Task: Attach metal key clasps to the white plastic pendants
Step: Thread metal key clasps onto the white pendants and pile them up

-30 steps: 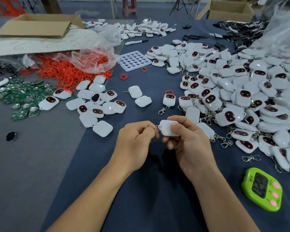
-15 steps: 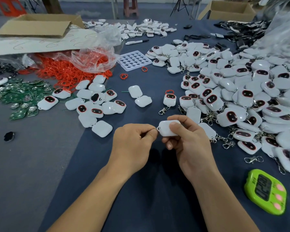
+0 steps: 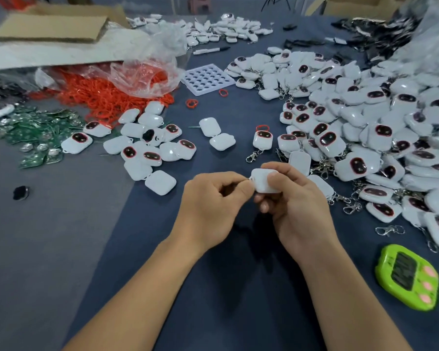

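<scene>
Hands meet above the dark blue cloth table [image 3: 226, 287], both clamped on one piece.
The right hand [image 3: 297, 203] grips a white rounded-square plastic pendant [image 3: 262, 181]. The left hand [image 3: 211, 198] pinches a mostly hidden silver metal key clasp [image 3: 249, 179] at its corner. A heap of finished white pendants [image 3: 365, 127] lies to the right.

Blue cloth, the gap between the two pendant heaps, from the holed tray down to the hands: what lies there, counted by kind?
White holed tray: 1
Loose red rings: 3
Plain white pendants, blank side up: 2
Dark-faced pendant with clasp: 1
Thin green stick: 1
Total: 8
</scene>
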Action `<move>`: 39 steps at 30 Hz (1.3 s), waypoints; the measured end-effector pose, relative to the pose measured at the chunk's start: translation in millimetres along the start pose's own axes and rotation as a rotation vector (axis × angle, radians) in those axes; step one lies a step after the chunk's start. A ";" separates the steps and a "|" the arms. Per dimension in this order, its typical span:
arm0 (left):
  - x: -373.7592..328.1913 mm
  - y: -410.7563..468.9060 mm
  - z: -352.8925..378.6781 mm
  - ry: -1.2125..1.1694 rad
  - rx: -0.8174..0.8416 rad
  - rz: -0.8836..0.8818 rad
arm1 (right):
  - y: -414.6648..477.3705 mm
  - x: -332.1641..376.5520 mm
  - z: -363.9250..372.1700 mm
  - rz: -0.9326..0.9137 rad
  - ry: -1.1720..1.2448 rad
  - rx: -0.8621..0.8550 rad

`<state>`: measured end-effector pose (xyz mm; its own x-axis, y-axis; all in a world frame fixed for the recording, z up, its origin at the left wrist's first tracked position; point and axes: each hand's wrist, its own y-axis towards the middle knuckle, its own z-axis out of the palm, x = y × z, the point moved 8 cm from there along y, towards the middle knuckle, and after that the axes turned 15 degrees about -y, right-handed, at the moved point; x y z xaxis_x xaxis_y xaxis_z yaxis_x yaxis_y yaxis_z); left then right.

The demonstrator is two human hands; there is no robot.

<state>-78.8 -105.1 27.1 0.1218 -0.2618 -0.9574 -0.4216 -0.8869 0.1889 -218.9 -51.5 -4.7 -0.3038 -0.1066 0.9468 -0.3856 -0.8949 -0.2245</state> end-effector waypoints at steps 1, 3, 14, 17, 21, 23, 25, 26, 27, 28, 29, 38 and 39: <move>-0.4 0.5 1.6 -0.017 0.017 0.001 | 0.5 0.2 0.3 0.003 0.008 0.006; -1.4 0.2 4.1 -0.052 0.038 0.002 | -0.4 -0.6 0.7 0.011 0.023 0.015; -21.5 -6.8 16.2 0.695 0.021 0.378 | -5.5 2.3 -0.5 -0.121 -0.269 -0.092; -20.2 -8.0 19.5 0.755 0.033 0.394 | -7.0 1.8 0.0 -0.122 -0.272 -0.090; -2.2 -1.5 6.7 0.538 -0.032 0.187 | -5.4 1.0 -1.0 -0.112 -0.237 -0.095; 2.3 1.1 0.0 0.372 -0.054 0.103 | -3.5 -0.4 -0.6 -0.104 -0.243 -0.088; 4.8 2.8 -9.1 0.204 -0.093 0.033 | -1.3 -1.3 0.9 -0.101 -0.257 -0.055; 7.2 3.8 -13.7 0.133 -0.112 -0.004 | -1.1 -1.4 2.5 -0.105 -0.270 -0.029; 10.1 4.6 -17.8 0.072 -0.133 -0.041 | -1.3 -1.5 4.3 -0.111 -0.286 -0.004; 12.5 5.3 -21.0 0.029 -0.152 -0.070 | -1.3 -1.5 5.2 -0.120 -0.303 0.014; 14.2 5.7 -22.8 0.008 -0.164 -0.088 | -1.2 -1.1 5.7 -0.128 -0.323 0.027; -2.0 -3.4 -41.2 0.380 -0.334 0.038 | 14.4 14.4 -0.1 0.113 -0.162 0.011; -7.4 -6.9 -45.9 0.448 -0.370 0.084 | 18.2 27.1 -6.5 0.086 0.067 0.011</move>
<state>-35.5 -114.5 42.8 0.5038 -0.4007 -0.7653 -0.1145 -0.9091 0.4006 -239.9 -67.9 15.4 -0.3926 -0.1544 0.9066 -0.3466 -0.8883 -0.3013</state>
